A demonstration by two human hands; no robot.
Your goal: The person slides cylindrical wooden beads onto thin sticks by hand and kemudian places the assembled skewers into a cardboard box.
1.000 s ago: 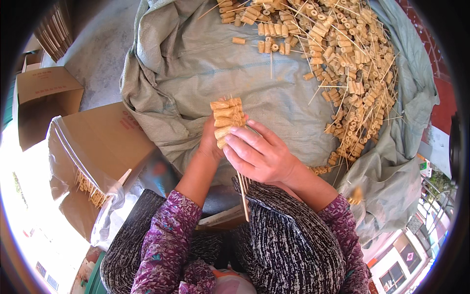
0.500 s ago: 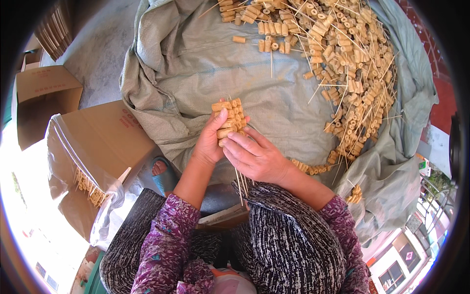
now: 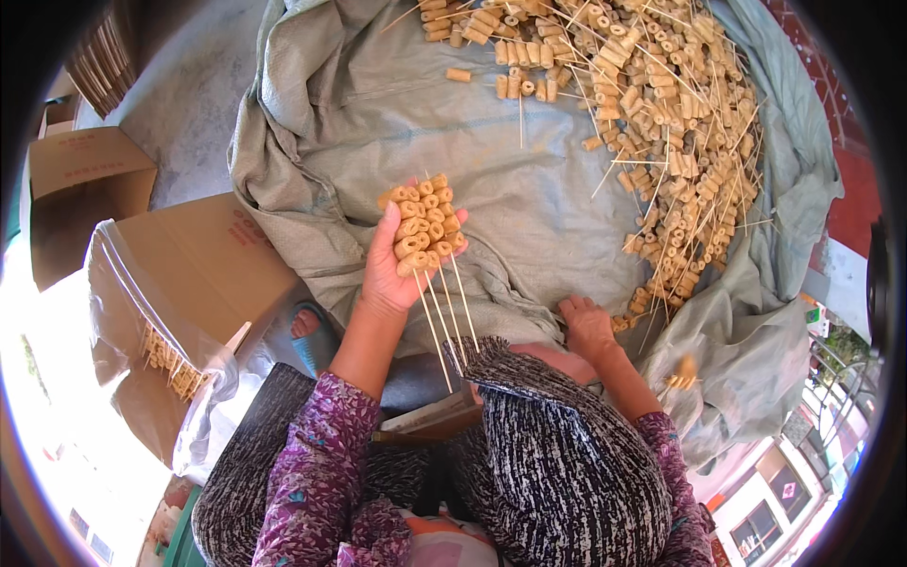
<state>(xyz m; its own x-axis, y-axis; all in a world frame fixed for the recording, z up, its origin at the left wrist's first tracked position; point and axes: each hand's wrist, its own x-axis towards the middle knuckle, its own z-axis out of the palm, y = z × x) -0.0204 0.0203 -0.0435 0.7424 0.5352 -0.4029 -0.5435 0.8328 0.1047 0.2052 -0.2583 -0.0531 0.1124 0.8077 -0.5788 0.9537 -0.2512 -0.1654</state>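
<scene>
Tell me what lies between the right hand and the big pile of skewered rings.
In the head view, only grey-green sacking cloth separates the right hand from the pile, apart from a few stray rings beside the hand.

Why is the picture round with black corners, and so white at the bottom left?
Head view: a fisheye lens makes the round picture and bends straight edges, like the cardboard box; sunlight washes out the lower left; the left hand holding skewers looks sharp.
</scene>
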